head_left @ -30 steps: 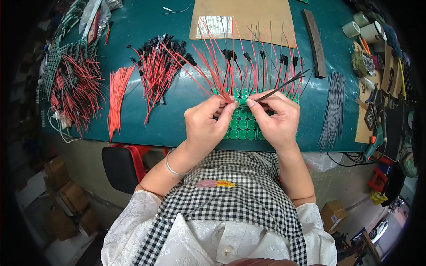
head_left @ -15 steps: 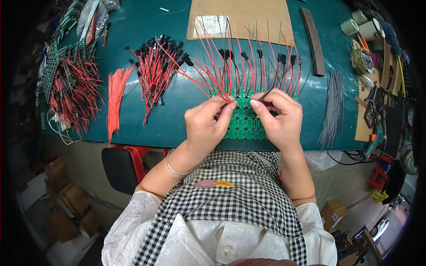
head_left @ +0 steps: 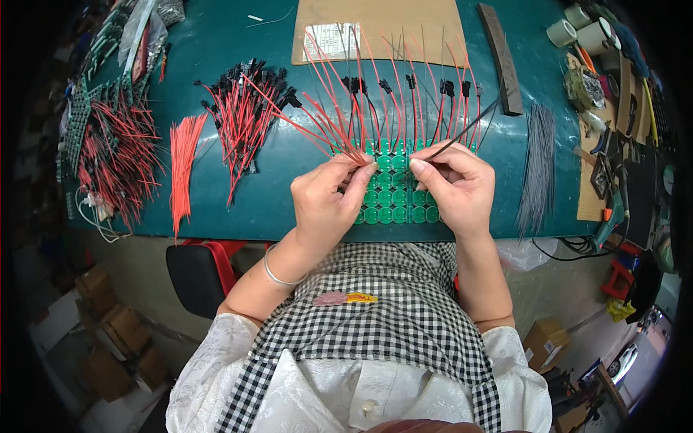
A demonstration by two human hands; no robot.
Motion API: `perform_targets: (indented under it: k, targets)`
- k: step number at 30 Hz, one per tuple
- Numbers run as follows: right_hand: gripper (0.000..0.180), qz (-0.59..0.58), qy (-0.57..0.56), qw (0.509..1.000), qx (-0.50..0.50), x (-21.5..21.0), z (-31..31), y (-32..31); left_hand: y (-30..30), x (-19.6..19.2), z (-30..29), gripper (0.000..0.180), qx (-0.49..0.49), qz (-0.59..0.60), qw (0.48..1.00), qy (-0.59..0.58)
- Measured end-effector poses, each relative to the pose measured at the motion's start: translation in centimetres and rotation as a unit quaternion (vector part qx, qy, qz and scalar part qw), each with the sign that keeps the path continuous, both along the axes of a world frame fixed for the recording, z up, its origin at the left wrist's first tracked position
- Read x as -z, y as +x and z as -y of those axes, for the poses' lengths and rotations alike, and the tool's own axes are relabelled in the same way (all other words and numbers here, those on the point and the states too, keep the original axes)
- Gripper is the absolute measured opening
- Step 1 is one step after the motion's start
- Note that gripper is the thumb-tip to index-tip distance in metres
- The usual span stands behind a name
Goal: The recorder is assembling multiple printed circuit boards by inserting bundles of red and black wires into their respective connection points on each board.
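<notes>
A panel of green round circuit boards [head_left: 390,196] lies at the table's front edge between my hands. Red and black wires with black connectors [head_left: 411,81] stand up along its far rows. My left hand [head_left: 328,191] is closed, pinching several red wires [head_left: 333,130] over the panel's left part. Over the right part, my right hand [head_left: 458,189] pinches a black wire [head_left: 468,128] that slants up to the right. The wire ends at my fingertips are too small to make out.
Left of the panel lie connector leads [head_left: 249,119], a bundle of red wires [head_left: 186,169] and wired boards [head_left: 119,144]. At right are grey wires [head_left: 538,169], a dark bar [head_left: 499,58] and a soldering iron [head_left: 613,213]. Brown cardboard [head_left: 404,29] lies at the back.
My right hand has moved slightly away from my left, and the black wire in it now slants up to the right. My left hand keeps its pinch. The whole view has shifted a little.
</notes>
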State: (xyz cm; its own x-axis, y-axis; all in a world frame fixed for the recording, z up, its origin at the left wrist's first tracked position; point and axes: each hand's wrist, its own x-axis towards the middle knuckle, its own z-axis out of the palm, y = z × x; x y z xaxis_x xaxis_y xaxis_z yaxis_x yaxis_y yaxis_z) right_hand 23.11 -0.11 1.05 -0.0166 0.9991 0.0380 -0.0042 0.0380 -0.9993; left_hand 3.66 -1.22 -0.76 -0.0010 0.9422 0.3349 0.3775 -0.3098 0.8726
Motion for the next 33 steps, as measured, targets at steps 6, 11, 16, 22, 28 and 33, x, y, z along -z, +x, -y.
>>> perform_targets:
  k: [6, 11, 16, 22, 28, 33]
  targets:
    - [0.006, 0.006, 0.012, 1.000, 0.018, 0.2, 0.0, 0.0, -0.1, 0.1, -0.2, 0.008, 0.005, -0.029, 0.999, 0.016]
    - [0.006, 0.012, 0.023, 0.999, 0.019, 0.3, -0.1, 0.0, 0.1, 0.2, 0.0, 0.008, -0.001, -0.023, 1.000, 0.008]
    - [0.007, 0.019, 0.028, 0.999, 0.023, 0.4, -0.1, 0.0, 0.0, -0.3, -0.4, 0.008, 0.027, -0.045, 0.998, 0.018]
    - [0.008, 0.076, 0.063, 0.994, 0.038, 0.2, -0.3, -0.4, -0.1, -0.4, -0.1, 0.021, 0.007, -0.100, 0.995, 0.017]
    - [0.007, 0.112, 0.085, 0.990, 0.032, 0.2, -0.4, -0.6, 0.0, -0.6, -0.2, 0.030, 0.005, -0.120, 0.992, 0.044]
    - [0.007, 0.133, 0.106, 0.985, 0.026, 0.2, -0.5, -0.8, 0.0, -0.9, -0.2, 0.025, 0.000, -0.108, 0.993, 0.040]
